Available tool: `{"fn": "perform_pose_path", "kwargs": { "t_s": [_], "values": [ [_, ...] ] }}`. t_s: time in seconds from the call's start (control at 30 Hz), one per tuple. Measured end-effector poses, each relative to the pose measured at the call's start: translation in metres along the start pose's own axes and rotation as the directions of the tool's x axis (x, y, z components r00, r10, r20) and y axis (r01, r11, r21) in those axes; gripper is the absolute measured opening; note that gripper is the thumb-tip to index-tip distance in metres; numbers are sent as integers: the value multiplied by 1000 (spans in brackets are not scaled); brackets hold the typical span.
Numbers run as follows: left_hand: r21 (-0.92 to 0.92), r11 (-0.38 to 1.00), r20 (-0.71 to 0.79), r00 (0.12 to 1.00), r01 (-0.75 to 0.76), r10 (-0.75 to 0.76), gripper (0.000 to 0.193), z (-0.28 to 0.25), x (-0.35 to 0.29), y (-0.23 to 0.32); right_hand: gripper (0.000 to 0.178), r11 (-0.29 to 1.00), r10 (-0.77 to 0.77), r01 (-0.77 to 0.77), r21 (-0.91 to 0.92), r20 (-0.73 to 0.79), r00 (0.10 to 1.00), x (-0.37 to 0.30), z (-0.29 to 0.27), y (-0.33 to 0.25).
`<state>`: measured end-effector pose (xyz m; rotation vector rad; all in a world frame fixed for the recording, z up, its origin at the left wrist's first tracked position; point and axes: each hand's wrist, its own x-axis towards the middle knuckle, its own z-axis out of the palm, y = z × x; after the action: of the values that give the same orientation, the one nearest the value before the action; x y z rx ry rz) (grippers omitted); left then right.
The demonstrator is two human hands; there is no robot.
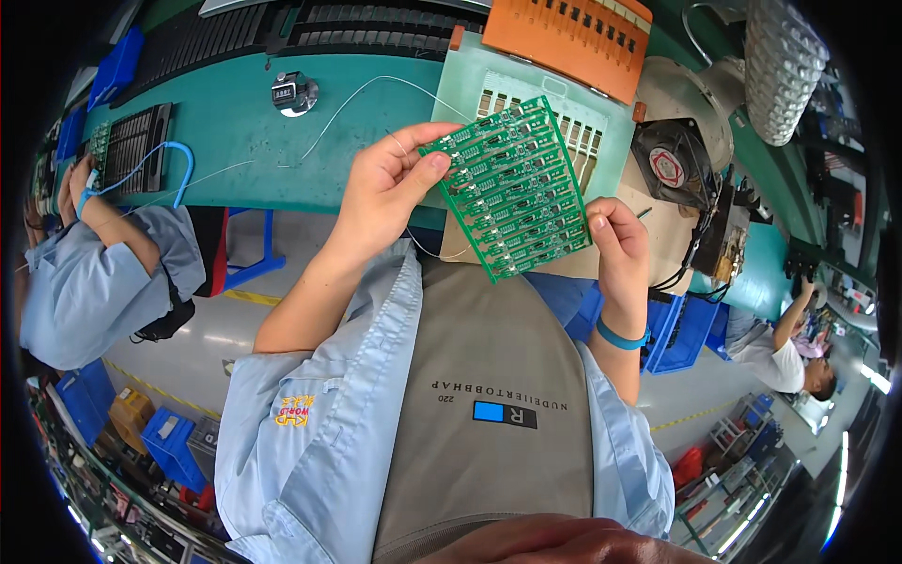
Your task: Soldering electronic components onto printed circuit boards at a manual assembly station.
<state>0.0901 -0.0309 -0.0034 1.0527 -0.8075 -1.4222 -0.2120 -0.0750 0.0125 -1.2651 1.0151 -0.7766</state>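
Observation:
A green printed circuit board panel [517, 193], made of several rows of small parts, is held up in front of my chest and tilted. My left hand [393, 183] pinches its upper left edge between thumb and fingers. At the opposite edge, my right hand [621, 246] grips the lower right corner with the thumb on top; its other fingers are partly hidden. A short dark tip [645, 213] pokes out beside that hand, and I cannot tell what it belongs to. Behind the panel lies a pale green fixture [460, 80] with slots, and its orange lid [564, 42] is raised.
A hand tally counter [294, 93] stands on the green bench [235, 122], near a thin white cord [329, 122]. On the right are a black fan [672, 162] and a ribbed silvery duct [787, 70]. Black racks [371, 33] line the back. Another person [113, 254] works at far left.

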Motion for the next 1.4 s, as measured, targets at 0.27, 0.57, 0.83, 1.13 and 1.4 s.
{"fn": "perform_pose_path", "kwargs": {
  "t_s": [0.27, 0.57, 0.83, 1.13, 1.4],
  "values": [
    [201, 976, 120, 991, -88, 65, 31, 9, 20, -4, 27, 992, -78, 80, 99, -25, 997, 18, 5, -18],
    [242, 967, 250, 958, 80, -142, 26, -8, 50, 14, 9, 1000, -16, 16, 17, 28, 999, 30, 7, -27],
    [296, 952, 327, 929, 74, -173, 27, 4, 58, 10, 13, 991, 134, -137, 1, 203, 970, 16, 3, -20],
    [379, 916, 385, 878, 129, -283, 23, 11, 60, 17, 13, 988, 137, -151, 24, 298, 945, -12, 17, 4],
    [577, 800, 269, 963, -162, 1, 21, -5, 76, 2, 13, 915, 117, -194, 352, 229, 966, -33, 8, 36]
  ]
}}
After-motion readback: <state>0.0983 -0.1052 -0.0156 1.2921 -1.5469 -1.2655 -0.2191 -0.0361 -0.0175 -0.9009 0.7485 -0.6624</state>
